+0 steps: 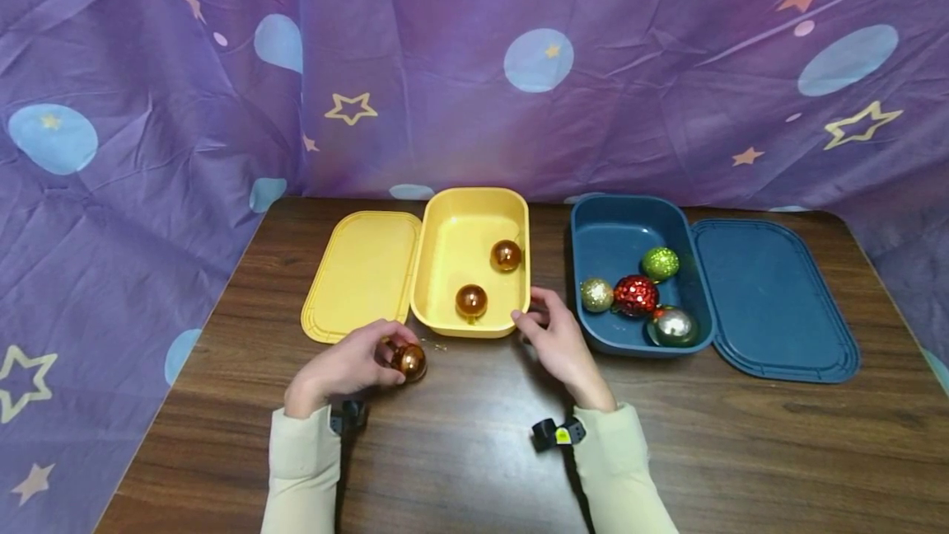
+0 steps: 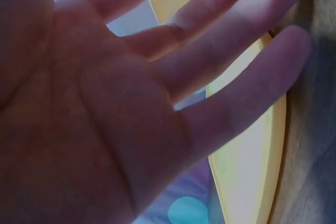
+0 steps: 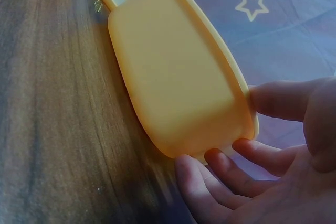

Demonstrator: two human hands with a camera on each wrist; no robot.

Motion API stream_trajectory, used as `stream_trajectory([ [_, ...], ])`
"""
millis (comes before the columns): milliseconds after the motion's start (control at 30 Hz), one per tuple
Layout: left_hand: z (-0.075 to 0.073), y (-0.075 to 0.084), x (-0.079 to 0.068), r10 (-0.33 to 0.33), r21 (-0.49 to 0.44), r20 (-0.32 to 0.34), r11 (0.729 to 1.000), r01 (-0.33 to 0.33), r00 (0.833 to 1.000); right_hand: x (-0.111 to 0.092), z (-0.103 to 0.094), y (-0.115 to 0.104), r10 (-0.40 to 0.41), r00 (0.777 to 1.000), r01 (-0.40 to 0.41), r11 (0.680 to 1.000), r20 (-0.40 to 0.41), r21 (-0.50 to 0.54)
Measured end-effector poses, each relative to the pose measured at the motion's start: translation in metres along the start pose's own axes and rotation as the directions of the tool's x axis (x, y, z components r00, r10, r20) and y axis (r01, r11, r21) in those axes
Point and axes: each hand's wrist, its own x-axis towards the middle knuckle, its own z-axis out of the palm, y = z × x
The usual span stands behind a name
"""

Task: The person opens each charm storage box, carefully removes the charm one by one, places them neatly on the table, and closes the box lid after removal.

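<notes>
Here I list: yellow box [image 1: 454, 250]; left hand [image 1: 352, 363], gripping amber ball [image 1: 411, 363] beside it; right hand [image 1: 558, 343], holding its near-right corner.

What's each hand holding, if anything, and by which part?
Left hand: an amber ball, pinched at its left side in the head view. Right hand: at the yellow box's near right corner; can't tell whether it grips.

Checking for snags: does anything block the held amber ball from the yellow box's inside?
Yes, the yellow box's near wall; nothing visible covers the open top. The right grip looks off the amber ball's path, at the box's near right corner.
</notes>
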Motion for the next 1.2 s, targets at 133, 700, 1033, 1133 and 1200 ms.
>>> stream_trajectory([
  [133,0.0016,-0.0015,0.0019,-0.021,-0.009,0.005,1.0,0.021,1.0,0.0003,0.0008,0.0003,0.001,1.0,-0.001,1.0,-0.001,0.009],
  [700,0.0021,0.0,0.003,-0.071,-0.036,-0.007,0.997,0.07,0.997,0.0008,0.0006,0.0013,-0.002,1.0,0.001,1.0,0.007,0.019],
  [1033,0.0033,0.0003,0.0047,-0.081,-0.006,-0.049,0.997,0.081,0.996,0.001,0.0007,0.0016,-0.005,1.0,0.005,1.0,0.011,0.028],
  [1133,0.0026,-0.0001,0.0042,-0.079,0.01,-0.064,0.997,0.08,0.995,0.0008,0.0006,0.0013,-0.007,1.0,0.006,1.0,0.014,0.031],
  [1200,0.0017,-0.0006,0.0037,-0.077,0.019,-0.08,0.997,0.078,0.994,0.0006,0.0006,0.0011,-0.008,1.0,0.007,0.999,0.014,0.033],
])
